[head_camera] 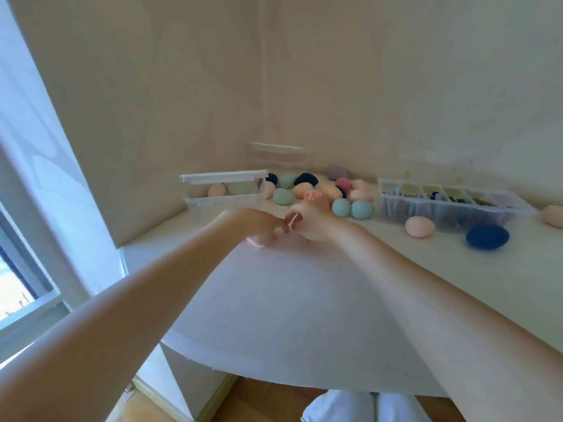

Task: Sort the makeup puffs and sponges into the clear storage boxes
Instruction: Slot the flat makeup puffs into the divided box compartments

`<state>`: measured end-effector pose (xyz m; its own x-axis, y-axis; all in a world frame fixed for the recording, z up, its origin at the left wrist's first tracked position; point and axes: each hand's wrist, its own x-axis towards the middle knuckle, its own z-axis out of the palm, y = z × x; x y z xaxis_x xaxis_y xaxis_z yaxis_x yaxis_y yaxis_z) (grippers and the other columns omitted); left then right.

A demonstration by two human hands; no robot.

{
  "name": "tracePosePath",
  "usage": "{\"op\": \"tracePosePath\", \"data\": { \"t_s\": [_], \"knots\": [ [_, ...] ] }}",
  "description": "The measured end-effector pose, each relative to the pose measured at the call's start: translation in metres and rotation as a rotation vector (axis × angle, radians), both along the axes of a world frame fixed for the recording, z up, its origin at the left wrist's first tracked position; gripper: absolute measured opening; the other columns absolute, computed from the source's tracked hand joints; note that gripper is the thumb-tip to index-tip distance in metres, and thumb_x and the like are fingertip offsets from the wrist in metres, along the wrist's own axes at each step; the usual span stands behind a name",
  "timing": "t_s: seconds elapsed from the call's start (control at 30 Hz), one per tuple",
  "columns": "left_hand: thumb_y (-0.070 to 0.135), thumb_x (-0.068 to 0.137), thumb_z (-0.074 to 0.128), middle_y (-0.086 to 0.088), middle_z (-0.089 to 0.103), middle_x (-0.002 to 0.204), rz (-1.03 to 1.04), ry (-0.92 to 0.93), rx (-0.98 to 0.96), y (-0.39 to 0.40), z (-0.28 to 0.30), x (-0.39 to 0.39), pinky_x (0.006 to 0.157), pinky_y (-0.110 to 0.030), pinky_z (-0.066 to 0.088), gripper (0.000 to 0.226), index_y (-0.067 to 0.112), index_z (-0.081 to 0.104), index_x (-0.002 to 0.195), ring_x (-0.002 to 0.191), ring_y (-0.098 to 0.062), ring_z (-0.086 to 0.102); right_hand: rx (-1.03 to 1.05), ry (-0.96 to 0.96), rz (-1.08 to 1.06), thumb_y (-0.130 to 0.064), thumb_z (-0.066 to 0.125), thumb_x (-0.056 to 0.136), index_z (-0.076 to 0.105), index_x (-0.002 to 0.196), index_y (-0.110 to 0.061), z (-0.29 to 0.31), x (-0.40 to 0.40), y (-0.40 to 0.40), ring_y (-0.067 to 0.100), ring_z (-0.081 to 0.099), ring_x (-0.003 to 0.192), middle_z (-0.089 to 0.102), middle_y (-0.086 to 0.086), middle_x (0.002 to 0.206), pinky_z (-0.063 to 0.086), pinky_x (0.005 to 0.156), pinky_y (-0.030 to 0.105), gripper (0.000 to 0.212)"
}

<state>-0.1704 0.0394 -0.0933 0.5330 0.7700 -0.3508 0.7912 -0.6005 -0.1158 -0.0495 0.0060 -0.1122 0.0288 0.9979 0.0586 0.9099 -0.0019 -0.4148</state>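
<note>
- The desk (pixel 304 300) is a smooth, matte white surface with a curved near edge, set against cream walls.
- At 1 o'clock from the hands, a long clear divided box (pixel 451 205) holds small dark items (too blurred to name).
- At 11 o'clock, a clear lidded box (pixel 224 188) of rigid plastic holds a peach sponge.
- Between the boxes lies a heap of egg-shaped sponges (pixel 320 190), soft-looking, teal, peach, black and pink; a peach one (pixel 420 226) and a navy one (pixel 487 236) lie apart at 3 o'clock.
- The left hand (pixel 259 228) has its fingers curled down to the desk; whether that grip holds anything I cannot tell.
- The right hand (pixel 310 220) pinches a thin pale strip (pixel 291 222), with something pink (pixel 313 195) at its fingertips.
</note>
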Motion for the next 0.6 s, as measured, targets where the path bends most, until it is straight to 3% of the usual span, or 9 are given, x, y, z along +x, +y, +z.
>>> {"op": "tracePosePath", "data": {
  "t_s": [0.07,0.17,0.23,0.33,0.43,0.53,0.6],
  "knots": [
    [0.015,0.094,0.043,-0.001,0.055,0.121,0.013,-0.059,-0.023,-0.001,-0.001,-0.005,0.067,-0.023,0.042,0.052,0.031,0.031,0.142,0.099,-0.025,0.058,-0.045,0.137,-0.001,-0.018,0.047,0.092,0.065,0.102,-0.014,-0.002,-0.007,-0.001,0.024,0.051,0.085,0.047,-0.002,0.078,0.045,0.072,0.029,0.021],
    [0.009,0.087,0.054,0.004,0.059,0.104,0.016,-0.151,0.010,0.002,0.002,-0.005,0.075,-0.025,0.043,0.048,0.016,0.046,0.133,0.097,-0.021,0.056,-0.140,0.328,-0.029,-0.011,0.054,0.086,0.057,0.110,-0.012,0.001,-0.006,-0.001,0.021,0.053,0.076,0.053,0.004,0.079,0.045,0.063,0.025,0.024],
    [0.007,0.084,0.060,0.002,0.054,0.101,0.022,-0.368,-0.004,-0.001,0.008,-0.001,0.069,-0.021,0.043,0.047,0.014,0.052,0.129,0.093,-0.019,0.054,-0.130,0.407,-0.073,-0.005,0.058,0.083,0.055,0.120,-0.010,0.007,0.004,-0.005,0.018,0.055,0.070,0.058,0.006,0.082,0.048,0.063,0.024,0.037],
    [0.011,0.078,0.072,0.006,0.055,0.094,-0.006,-0.672,-0.147,0.000,0.013,0.013,0.070,-0.017,0.046,0.046,0.018,0.056,0.121,0.074,-0.011,0.057,-0.008,0.582,-0.141,0.003,0.060,0.083,0.064,0.105,-0.006,0.021,0.030,-0.012,0.014,0.056,0.070,0.057,0.004,0.084,0.052,0.073,0.028,0.024],
    [0.013,0.074,0.078,-0.004,0.064,0.095,-0.008,-0.904,-0.266,0.001,0.018,0.041,0.063,-0.013,0.050,0.051,0.018,0.057,0.120,0.070,-0.011,0.061,0.060,0.706,-0.194,0.001,0.063,0.080,0.067,0.098,-0.008,0.030,0.059,-0.022,0.014,0.057,0.077,0.059,0.002,0.085,0.045,0.063,0.022,0.020],
    [0.019,0.077,0.076,0.008,0.060,0.085,-0.064,-0.929,-0.239,-0.003,0.025,0.081,0.055,-0.010,0.045,0.055,0.017,0.050,0.126,0.075,-0.009,0.061,0.103,0.744,-0.276,-0.007,0.066,0.084,0.061,0.079,-0.014,0.032,0.090,-0.034,0.014,0.054,0.063,0.059,0.007,0.074,0.039,0.053,0.021,0.009],
    [0.018,0.083,0.070,0.003,0.061,0.090,-0.088,-0.967,-0.212,-0.005,0.029,0.119,0.059,-0.009,0.047,0.051,0.011,0.046,0.128,0.071,-0.009,0.061,0.241,0.731,-0.409,-0.014,0.070,0.082,0.062,0.082,-0.009,0.035,0.121,-0.044,0.015,0.055,0.059,0.061,0.006,0.070,0.042,0.052,0.022,0.009]
  ]
}}
